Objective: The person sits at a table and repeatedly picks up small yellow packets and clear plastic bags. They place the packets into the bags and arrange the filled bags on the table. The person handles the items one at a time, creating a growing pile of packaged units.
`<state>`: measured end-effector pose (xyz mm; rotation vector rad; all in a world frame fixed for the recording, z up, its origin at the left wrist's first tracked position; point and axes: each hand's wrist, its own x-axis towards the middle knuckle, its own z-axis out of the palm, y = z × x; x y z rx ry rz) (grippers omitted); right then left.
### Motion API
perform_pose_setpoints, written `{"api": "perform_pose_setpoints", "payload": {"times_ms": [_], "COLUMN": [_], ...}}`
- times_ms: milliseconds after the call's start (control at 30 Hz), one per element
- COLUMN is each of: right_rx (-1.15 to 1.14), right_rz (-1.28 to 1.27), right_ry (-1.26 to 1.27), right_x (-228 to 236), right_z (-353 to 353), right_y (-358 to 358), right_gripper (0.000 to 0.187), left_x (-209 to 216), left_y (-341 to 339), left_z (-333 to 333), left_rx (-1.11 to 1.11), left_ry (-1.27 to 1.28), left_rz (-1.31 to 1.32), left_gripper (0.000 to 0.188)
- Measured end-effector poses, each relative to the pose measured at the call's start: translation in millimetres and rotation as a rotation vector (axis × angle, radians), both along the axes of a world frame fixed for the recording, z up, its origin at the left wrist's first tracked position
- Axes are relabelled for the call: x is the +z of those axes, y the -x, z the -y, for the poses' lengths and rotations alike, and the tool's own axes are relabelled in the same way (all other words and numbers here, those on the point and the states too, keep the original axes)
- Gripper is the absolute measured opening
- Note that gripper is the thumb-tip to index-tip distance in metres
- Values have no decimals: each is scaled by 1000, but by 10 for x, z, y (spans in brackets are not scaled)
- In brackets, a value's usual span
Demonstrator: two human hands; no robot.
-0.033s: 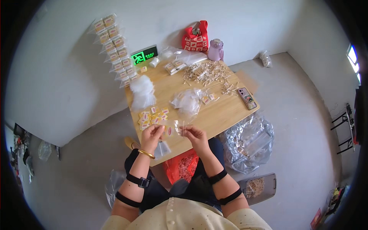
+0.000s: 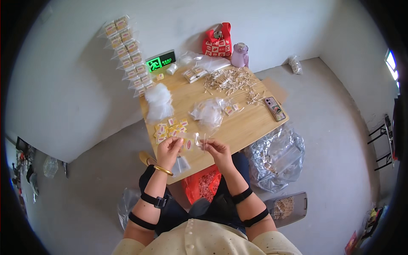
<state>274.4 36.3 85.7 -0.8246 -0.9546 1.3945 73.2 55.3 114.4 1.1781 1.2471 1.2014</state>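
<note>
Between my two hands, over the table's near edge, a small clear plastic bag (image 2: 196,139) is stretched out, with a yellow and white label card (image 2: 188,145) showing in it. My left hand (image 2: 168,149) pinches its left side; my right hand (image 2: 217,149) pinches the right side. Just beyond my left hand lies a heap of similar label cards (image 2: 162,132). Flat clear bags (image 2: 181,164) rest on the table beside my left wrist. Farther in, a loose pile of clear bags (image 2: 208,113) sits next to small bags with cards (image 2: 231,109).
Cotton swabs (image 2: 227,80) are heaped at the back right, near a phone (image 2: 275,109). Filled packs (image 2: 127,57) form a tall stack at the back left, by a lit green sign (image 2: 160,61). A purple jug (image 2: 240,56) and red bag (image 2: 217,44) stand behind.
</note>
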Motion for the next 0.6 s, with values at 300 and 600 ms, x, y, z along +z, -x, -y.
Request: {"api": "perform_pose_setpoints", "payload": {"times_ms": [300, 600], "right_rx": [39, 117], "right_rz": [-337, -298], "right_ry": [-4, 3], "right_x": [-151, -68], "right_z": [-115, -136], "right_y": [76, 257], "right_gripper": [19, 28], "left_x": [1008, 801], "left_y": [-347, -230], "left_z": [144, 26], "left_rx": [55, 55], "left_ry": [-506, -383], "left_rz": [-788, -775], "left_gripper": [19, 22]}}
